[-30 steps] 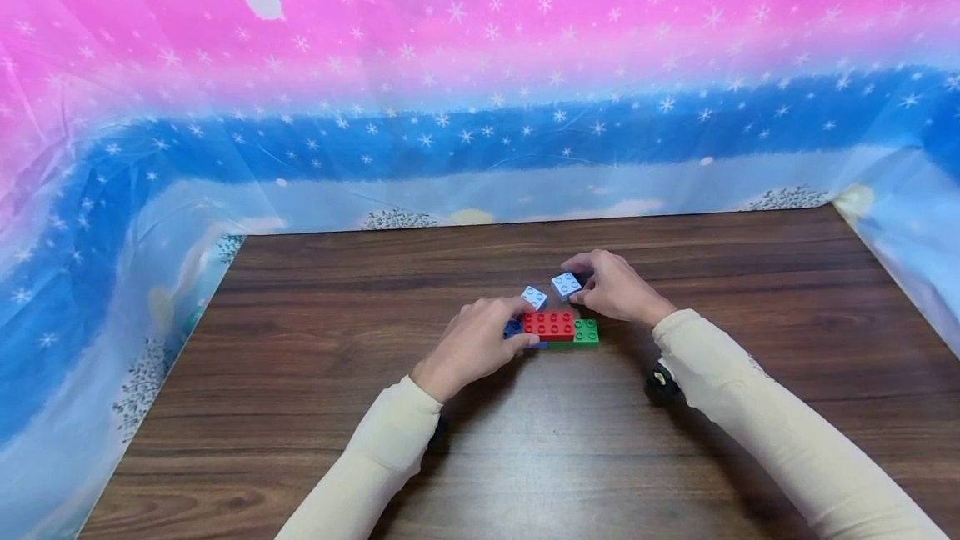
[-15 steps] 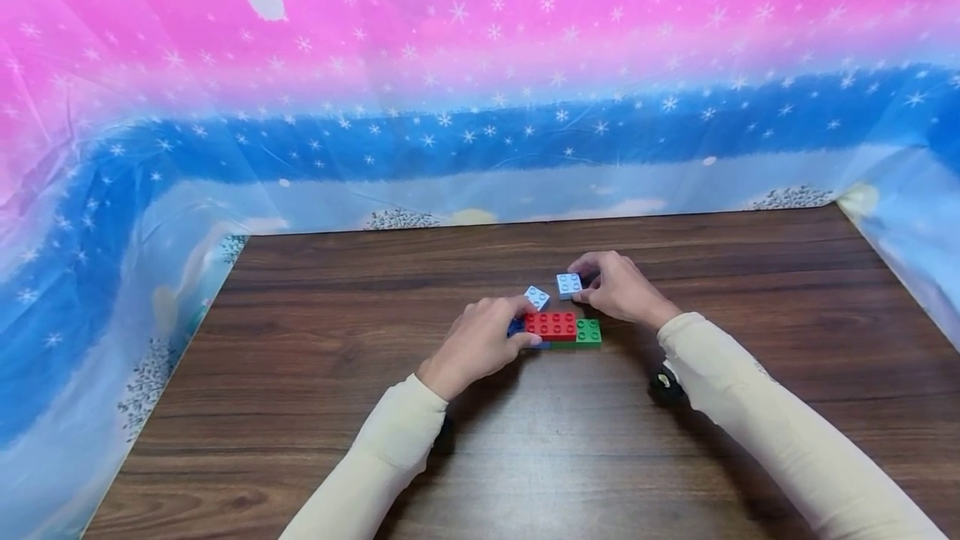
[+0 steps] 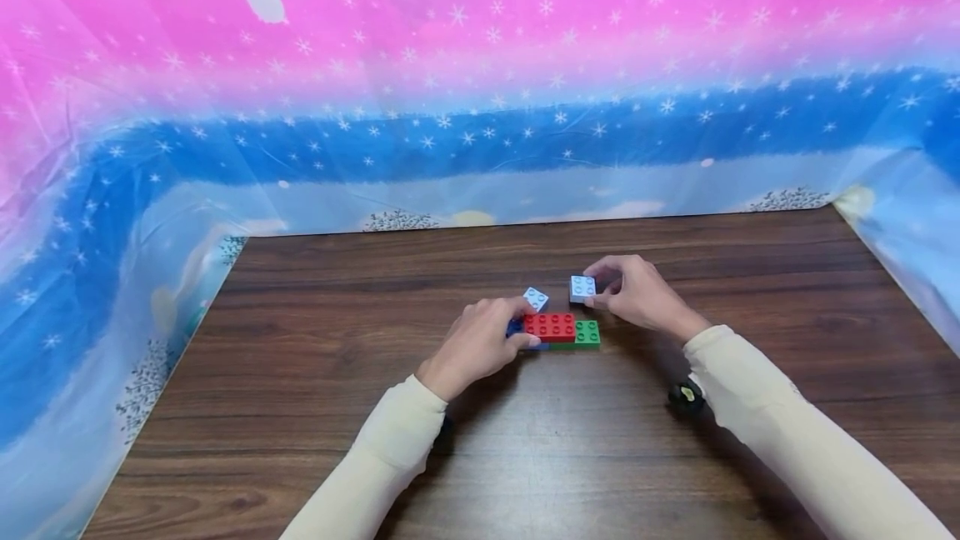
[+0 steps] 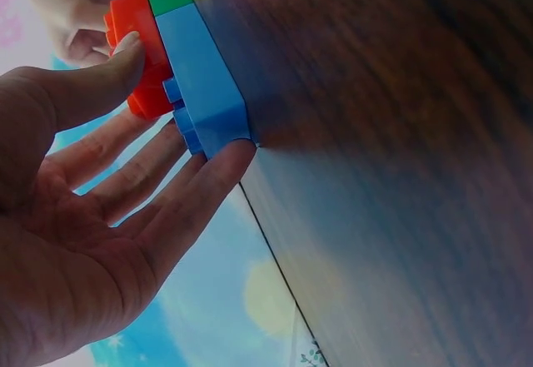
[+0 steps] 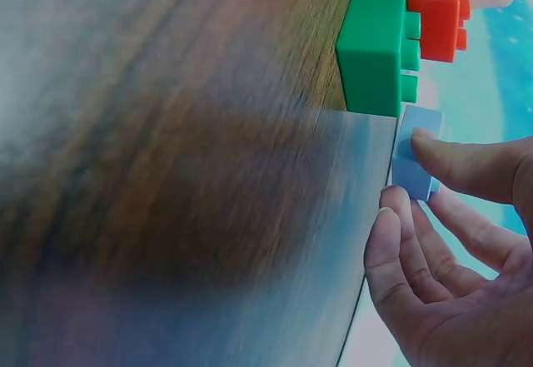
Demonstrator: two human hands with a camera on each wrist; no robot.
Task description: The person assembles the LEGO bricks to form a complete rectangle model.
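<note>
My left hand (image 3: pixel 477 337) holds the joined toy building bricks. Its thumb presses the near side of the red brick (image 3: pixel 550 327) and the other fingers reach behind. Underneath the red one, a blue brick (image 4: pixel 200 71) and a green brick (image 3: pixel 588 332) sit end to end on the table. My right hand (image 3: pixel 640 297) pinches a small light blue brick (image 5: pixel 416 152) between thumb and fingers, behind and to the right of the joined bricks, apart from them. A second small light blue brick (image 3: pixel 536 298) lies turned at an angle just behind the red one, partly hidden by my left fingers.
The bricks are on a dark wood-grain table (image 3: pixel 315 298). A pink and blue snowflake-printed cloth (image 3: pixel 465 132) hangs along its back and sides. Dark devices sit under both wrists, the right one (image 3: pixel 687 396) showing more.
My right hand has shifted a little to the right with its light blue brick, which has turned from slanted to nearly square. My left hand and the joined bricks stay in place.
</note>
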